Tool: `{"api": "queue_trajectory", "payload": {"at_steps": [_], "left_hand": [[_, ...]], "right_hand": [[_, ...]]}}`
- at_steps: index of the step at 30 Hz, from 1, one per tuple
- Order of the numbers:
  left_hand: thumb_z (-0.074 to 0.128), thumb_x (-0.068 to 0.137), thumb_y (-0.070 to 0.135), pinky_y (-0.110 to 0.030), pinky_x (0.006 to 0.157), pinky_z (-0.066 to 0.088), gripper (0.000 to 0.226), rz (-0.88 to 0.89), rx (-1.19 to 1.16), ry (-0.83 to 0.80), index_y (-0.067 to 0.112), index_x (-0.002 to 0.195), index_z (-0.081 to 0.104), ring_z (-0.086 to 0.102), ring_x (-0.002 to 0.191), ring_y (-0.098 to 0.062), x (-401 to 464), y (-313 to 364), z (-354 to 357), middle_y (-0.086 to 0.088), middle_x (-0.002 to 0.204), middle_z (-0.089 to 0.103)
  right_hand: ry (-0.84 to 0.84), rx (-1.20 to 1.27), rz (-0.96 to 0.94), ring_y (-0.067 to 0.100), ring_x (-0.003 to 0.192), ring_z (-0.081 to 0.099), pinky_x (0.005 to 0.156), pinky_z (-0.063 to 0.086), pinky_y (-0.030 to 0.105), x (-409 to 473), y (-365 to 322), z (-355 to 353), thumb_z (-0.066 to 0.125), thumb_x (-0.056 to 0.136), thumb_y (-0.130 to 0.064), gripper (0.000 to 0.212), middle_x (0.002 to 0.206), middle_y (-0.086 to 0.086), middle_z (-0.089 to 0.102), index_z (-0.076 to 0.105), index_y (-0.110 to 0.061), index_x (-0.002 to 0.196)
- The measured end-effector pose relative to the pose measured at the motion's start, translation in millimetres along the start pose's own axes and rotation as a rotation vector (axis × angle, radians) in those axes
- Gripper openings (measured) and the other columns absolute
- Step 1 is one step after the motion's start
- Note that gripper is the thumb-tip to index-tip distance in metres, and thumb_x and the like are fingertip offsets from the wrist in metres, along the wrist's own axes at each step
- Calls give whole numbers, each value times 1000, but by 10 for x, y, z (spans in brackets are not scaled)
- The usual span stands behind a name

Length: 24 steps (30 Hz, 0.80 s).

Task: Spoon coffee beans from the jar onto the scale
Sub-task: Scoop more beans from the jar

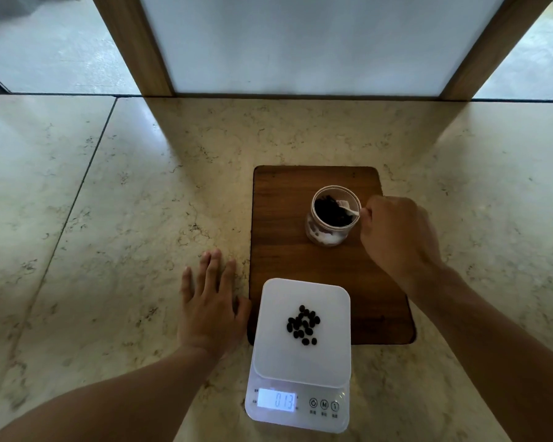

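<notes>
A clear jar [328, 232] of dark coffee beans stands open on a wooden board [281, 237]. My right hand [396, 234] is at the jar's right rim, closed on a small white spoon [347, 208] whose bowl dips into the beans. In front of the board sits a white digital scale [300, 362] with a small pile of beans [303, 325] on its platform; its lit display reads 013. My left hand [209, 311] lies flat on the counter just left of the scale, fingers spread, holding nothing.
The marble counter [125, 218] stretches wide to the left and right. A frosted panel in a wooden frame [141, 49] rises at the counter's back edge. The scale overlaps the board's front edge.
</notes>
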<state>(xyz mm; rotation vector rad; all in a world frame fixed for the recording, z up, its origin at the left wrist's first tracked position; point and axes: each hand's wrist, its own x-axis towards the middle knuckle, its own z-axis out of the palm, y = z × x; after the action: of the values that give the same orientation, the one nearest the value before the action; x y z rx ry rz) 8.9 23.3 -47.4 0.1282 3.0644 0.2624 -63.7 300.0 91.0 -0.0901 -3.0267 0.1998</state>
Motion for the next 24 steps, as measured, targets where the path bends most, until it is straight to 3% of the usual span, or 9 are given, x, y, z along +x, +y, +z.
{"api": "queue_trajectory", "payload": {"at_steps": [9, 17, 24], "left_hand": [[29, 88, 48, -56, 120, 9, 69, 2, 26, -15, 17, 150, 31, 5, 151, -28, 6, -3, 5, -14, 162, 20], [27, 89, 48, -56, 120, 10, 69, 6, 33, -14, 16, 150, 31, 6, 151, -28, 1, -7, -2, -14, 162, 21], [27, 89, 48, -57, 120, 12, 70, 11, 35, -20, 15, 150, 31, 7, 151, -29, -4, 4, -24, -15, 162, 20]], "right_hand": [[-83, 210, 211, 26, 60, 58, 57, 49, 32, 142, 76, 40, 57, 92, -26, 28, 71, 13, 66, 73, -7, 79], [-152, 321, 289, 22, 51, 57, 47, 35, 21, 171, 114, 47, 59, 92, -24, 32, 55, 9, 63, 73, -6, 70], [-171, 459, 365, 22, 48, 54, 51, 41, 30, 173, 152, 66, 60, 91, -27, 30, 58, 11, 65, 76, -12, 71]]}}
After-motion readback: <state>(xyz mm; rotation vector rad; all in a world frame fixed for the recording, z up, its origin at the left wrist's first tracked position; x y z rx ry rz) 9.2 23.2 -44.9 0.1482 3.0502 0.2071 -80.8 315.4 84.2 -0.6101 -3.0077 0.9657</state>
